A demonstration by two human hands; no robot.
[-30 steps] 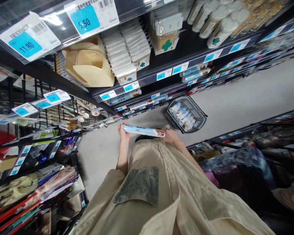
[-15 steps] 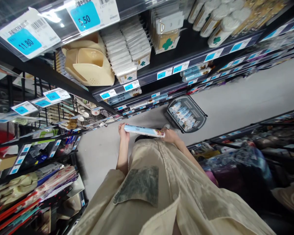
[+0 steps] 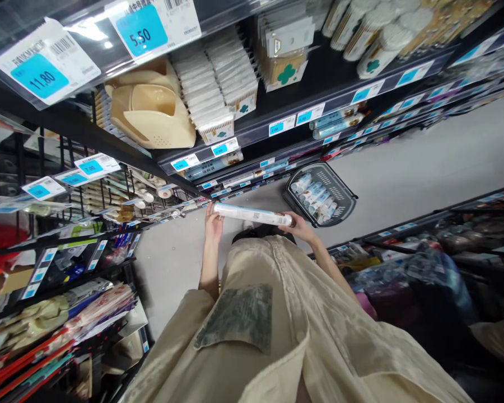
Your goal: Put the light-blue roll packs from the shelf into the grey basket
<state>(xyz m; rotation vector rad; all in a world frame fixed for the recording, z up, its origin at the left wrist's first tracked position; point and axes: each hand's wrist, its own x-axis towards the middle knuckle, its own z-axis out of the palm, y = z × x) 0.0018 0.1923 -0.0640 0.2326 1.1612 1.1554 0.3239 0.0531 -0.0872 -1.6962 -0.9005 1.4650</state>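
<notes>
A long white and pale blue packaged roll (image 3: 252,214), which looks like a roll of food bags, is held crosswise in front of my body. Its left end is in my left hand (image 3: 214,223), fingers wrapped round it. My right hand (image 3: 297,226) grips the right end, where a brownish picture shows. Small print and a square code face up. Beyond my right hand, a dark grey shopping basket (image 3: 340,193) stands on the floor with several similar blue and white rolls (image 3: 315,193) inside.
A shelf (image 3: 260,131) ahead carries beige plastic holders (image 3: 159,120), toothpick packs (image 3: 216,112) and more rolls (image 3: 338,126). Racks of hanging goods (image 3: 113,196) rise at the left. Bagged goods (image 3: 403,274) fill the right-hand shelf. Grey floor (image 3: 424,162) runs between the shelves.
The roll has turned about its length, so the side with the "100" has given way to one with small print and a code. Both hands have moved slightly up and still hold it.
</notes>
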